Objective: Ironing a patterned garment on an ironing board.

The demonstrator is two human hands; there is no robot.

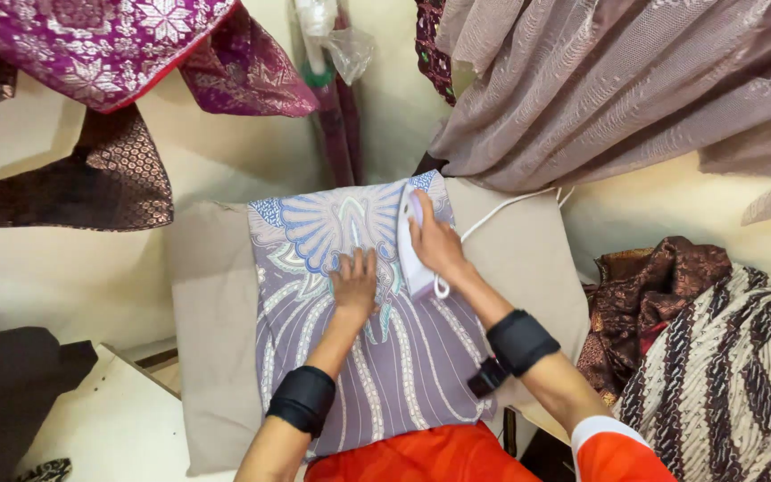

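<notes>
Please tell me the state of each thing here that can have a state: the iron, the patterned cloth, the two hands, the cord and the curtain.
Iron: flat on the cloth, held.
Patterned cloth: spread flat on the beige pad.
Left hand: open, palm pressed on the cloth.
Right hand: closed on the iron's handle.
White cord: slack, running from the iron toward the curtain.
Curtain: hanging, bunched.

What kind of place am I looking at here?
Probably a small home or tailor's ironing corner: the right hand grips a white iron on patterned cloth over a padded board, with batik fabrics piled beside it.
</notes>
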